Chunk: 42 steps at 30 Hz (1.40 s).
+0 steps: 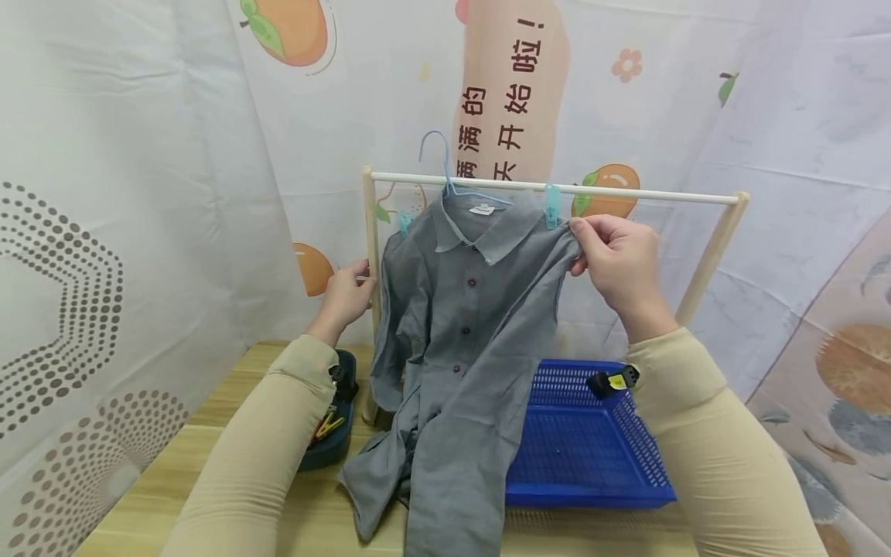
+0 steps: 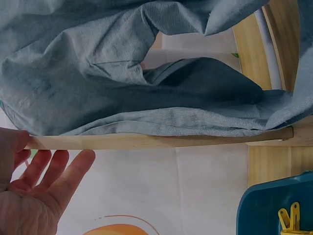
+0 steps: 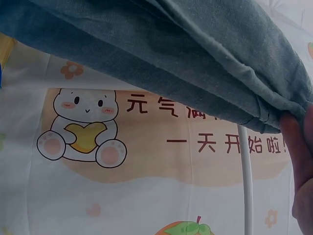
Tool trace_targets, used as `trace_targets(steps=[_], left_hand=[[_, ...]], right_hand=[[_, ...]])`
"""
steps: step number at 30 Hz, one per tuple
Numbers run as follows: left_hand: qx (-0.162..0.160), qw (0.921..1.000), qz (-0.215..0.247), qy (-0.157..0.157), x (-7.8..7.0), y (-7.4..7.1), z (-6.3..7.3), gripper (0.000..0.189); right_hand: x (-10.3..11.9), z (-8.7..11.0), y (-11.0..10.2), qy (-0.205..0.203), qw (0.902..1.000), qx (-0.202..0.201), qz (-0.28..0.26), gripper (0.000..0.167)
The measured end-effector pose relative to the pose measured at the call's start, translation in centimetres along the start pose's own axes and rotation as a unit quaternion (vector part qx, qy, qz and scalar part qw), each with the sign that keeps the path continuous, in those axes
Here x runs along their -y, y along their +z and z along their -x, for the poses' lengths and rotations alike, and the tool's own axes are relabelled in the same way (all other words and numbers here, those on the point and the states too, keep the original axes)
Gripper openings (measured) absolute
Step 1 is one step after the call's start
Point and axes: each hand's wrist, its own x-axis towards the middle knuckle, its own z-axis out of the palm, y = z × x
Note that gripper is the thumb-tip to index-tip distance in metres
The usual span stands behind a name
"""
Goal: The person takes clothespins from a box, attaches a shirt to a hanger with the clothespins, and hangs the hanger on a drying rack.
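Observation:
A grey button-up shirt (image 1: 480,309) hangs from a light-blue hanger (image 1: 445,158) on the white bar of a small rack (image 1: 626,192). Two turquoise clips (image 1: 552,207) sit at its shoulders. My right hand (image 1: 616,251) pinches the shirt's shoulder fabric beside the right clip; in the right wrist view the thumb and fingers (image 3: 296,152) gather the cloth at the edge. My left hand (image 1: 348,294) is at the rack's left wooden post (image 2: 146,142), thumb on one side and fingers on the other, next to the hanging left sleeve. The shirt's lower part drapes onto the table.
Behind the shirt at right stands a blue plastic basket (image 1: 654,495). A dark teal tray (image 1: 323,456) with yellow and red clips (image 1: 329,425) lies at left on the wooden table (image 1: 188,480). A printed white curtain (image 1: 390,70) hangs close behind the rack.

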Motion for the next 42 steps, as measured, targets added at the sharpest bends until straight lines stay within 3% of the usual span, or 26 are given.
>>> trace_targets(steps=[8, 23, 31, 42], left_hand=[[-0.001, 1.0000, 0.004, -0.005, 0.1, 0.1, 0.0, 0.047], [0.002, 0.9998, 0.011, -0.015, -0.2, 0.2, 0.1, 0.044], [-0.001, 0.9997, 0.022, -0.012, -0.2, 0.1, 0.1, 0.040], [0.003, 0.9996, 0.017, -0.021, -0.1, -0.2, 0.1, 0.047]], right_hand=[[0.3, -0.3, 0.9, -0.029, 0.9995, -0.008, 0.004, 0.032], [0.3, -0.2, 3.5, -0.033, 0.9992, -0.022, -0.009, 0.030], [0.1, 0.6, 4.7, -0.042, 0.9986, -0.026, -0.021, 0.027], [-1.7, 2.3, 6.6, -0.043, 0.9974, -0.043, -0.038, 0.028]])
